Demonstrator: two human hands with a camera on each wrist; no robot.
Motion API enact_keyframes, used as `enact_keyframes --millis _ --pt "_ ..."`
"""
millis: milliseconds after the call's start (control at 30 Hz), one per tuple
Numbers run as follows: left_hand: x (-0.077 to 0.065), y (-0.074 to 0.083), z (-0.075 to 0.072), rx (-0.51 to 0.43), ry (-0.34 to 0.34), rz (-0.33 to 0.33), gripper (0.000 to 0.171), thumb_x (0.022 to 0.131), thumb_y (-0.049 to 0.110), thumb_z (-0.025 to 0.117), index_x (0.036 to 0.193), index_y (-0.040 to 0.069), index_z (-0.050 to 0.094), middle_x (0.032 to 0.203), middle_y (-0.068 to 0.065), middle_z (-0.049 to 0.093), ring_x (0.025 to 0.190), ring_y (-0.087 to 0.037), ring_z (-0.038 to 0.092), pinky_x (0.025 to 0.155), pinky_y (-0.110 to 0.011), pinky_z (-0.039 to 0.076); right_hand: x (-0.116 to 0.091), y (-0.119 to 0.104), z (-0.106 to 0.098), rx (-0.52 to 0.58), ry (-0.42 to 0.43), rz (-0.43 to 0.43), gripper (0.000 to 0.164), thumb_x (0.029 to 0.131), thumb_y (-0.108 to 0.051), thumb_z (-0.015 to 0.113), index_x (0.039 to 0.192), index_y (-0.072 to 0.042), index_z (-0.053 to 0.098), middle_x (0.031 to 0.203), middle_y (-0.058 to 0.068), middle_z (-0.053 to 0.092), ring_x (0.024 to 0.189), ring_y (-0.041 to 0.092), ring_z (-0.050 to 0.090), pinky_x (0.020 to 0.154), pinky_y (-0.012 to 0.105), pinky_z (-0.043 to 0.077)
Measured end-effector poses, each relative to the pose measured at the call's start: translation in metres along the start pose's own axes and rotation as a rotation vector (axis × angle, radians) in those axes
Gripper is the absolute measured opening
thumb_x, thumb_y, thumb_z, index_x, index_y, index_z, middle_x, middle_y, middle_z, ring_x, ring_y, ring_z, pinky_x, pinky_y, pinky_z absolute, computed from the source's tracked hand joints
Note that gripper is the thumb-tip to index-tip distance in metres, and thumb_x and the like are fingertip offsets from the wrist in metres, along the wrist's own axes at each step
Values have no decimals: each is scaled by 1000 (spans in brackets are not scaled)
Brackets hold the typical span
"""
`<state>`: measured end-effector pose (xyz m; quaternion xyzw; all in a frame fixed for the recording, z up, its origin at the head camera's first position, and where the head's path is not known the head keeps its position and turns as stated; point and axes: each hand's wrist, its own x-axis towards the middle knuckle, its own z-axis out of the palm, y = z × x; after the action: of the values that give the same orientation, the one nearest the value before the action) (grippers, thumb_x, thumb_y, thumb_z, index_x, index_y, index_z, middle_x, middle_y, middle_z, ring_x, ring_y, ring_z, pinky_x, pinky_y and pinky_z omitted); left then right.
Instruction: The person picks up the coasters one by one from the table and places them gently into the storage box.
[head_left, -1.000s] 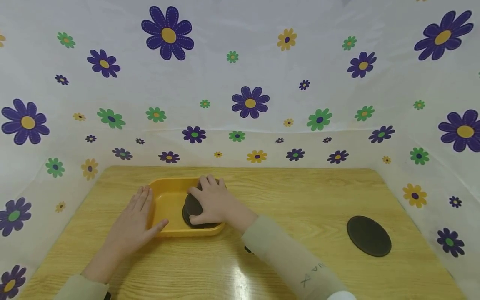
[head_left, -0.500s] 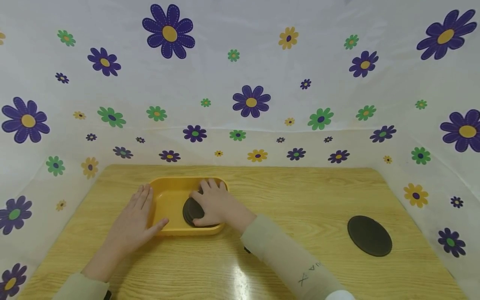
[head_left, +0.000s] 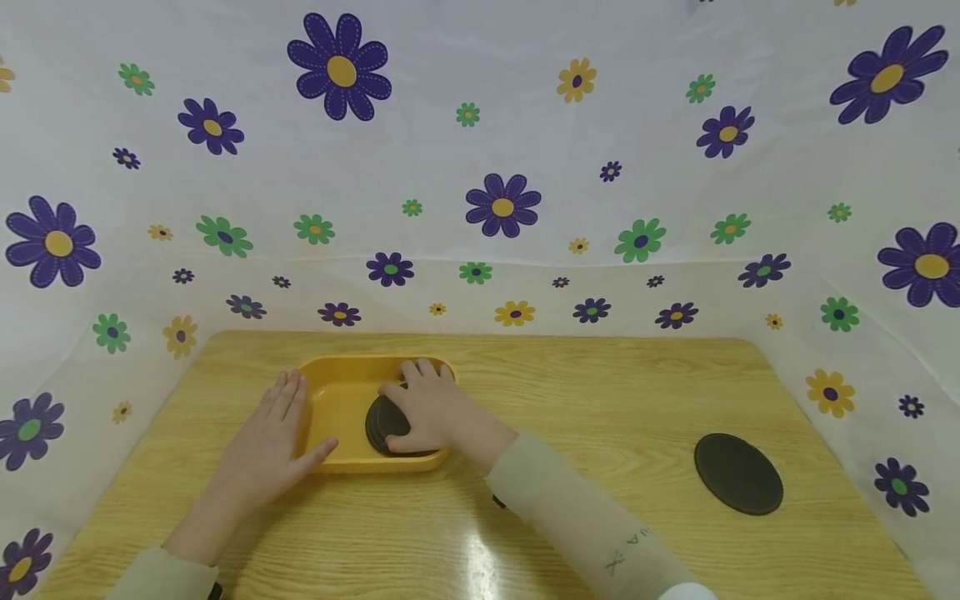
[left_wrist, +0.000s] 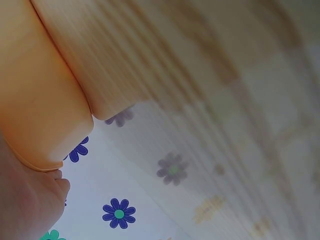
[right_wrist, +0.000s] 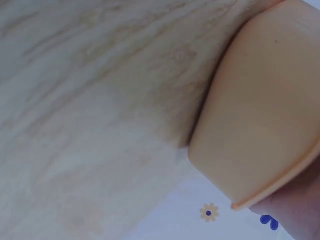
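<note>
A shallow yellow tray (head_left: 337, 412) sits on the left part of the table in the head view. My left hand (head_left: 258, 454) lies with straight fingers along its left rim, the thumb over the near rim. Inside the tray's right end is a stack of round black coasters (head_left: 381, 421). My right hand (head_left: 435, 414) grips this stack from above with bent, spread fingers, hiding much of it. In the left wrist view the tray's outer wall (left_wrist: 45, 90) shows above my left hand (left_wrist: 35, 200). The right wrist view shows its other side (right_wrist: 260, 105) and part of my right hand (right_wrist: 295, 202).
A single black coaster (head_left: 738, 473) lies flat on the right side of the wooden table (head_left: 570, 400). A white flowered cloth (head_left: 420, 150) hangs behind the table and along both sides.
The right hand's fingers and thumb shift slightly on the coasters. The left hand, the tray and the single coaster stay in place.
</note>
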<state>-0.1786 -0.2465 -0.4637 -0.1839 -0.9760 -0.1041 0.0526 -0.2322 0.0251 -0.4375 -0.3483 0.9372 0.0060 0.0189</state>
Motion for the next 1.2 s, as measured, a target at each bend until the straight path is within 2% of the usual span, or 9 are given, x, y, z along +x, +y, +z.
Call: enact_keyframes --millis 367,500,700,867,1067,1200 --pt "-2 1 -1 -6 5 -5 106 101 62 59 162 -16 21 172 -35 18 161 -53 20 134 -59 20 -18 9 -11 42 96 -18 67 94 -59 66 153 -27 54 152 7 49 138 27 46 107 50 48" --pt "-2 0 0 -3 5 -2 105 102 62 57 162 -15 20 172 -35 18 161 -53 19 136 -56 16 -27 14 -12 72 112 -7 69 95 -58 67 154 -26 53 153 8 48 139 28 45 108 52 47" --pt "-2 -1 1 2 -9 -6 105 102 63 56 163 -15 20 173 -34 16 161 -53 18 135 -57 17 -47 24 -16 118 164 5 66 94 -51 71 152 -23 55 150 11 50 137 32 47 109 57 48" --pt "-2 -1 2 3 -3 -7 105 102 63 56 163 -14 19 173 -34 17 161 -52 18 136 -54 13 -64 39 -13 145 206 26 66 93 -46 74 151 -20 55 147 14 51 135 35 48 108 60 48" --pt "-2 -2 4 -8 15 -3 104 103 61 57 163 -14 19 172 -35 17 161 -52 18 136 -40 -3 -86 61 -11 169 223 82 69 90 -41 74 152 -18 55 147 16 52 136 37 49 107 60 48" --pt "-1 -2 4 -9 10 -5 104 103 61 57 164 -14 18 173 -34 16 162 -51 17 137 -42 -1 -102 76 -6 159 240 128 68 88 -40 74 151 -17 56 145 17 53 134 38 50 108 62 48"
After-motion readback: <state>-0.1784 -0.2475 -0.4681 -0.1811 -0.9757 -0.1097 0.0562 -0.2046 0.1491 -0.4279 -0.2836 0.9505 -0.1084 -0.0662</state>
